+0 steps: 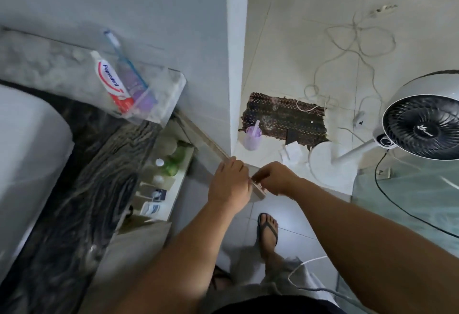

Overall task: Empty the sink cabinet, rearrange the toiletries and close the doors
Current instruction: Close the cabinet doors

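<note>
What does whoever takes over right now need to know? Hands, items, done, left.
Left hand: on the outer edge of the open cabinet door, fingers curled over it.
Right hand: pinching the same door edge from the other side.
Items: bottles and small boxes stand on the cabinet shelf. Toothpaste and toothbrush lie in the clear tray on the counter. Purple cup is on the floor.
Done: shelf looks restocked in a row.
Left: shut this door; the purple cup is still out.
</note>
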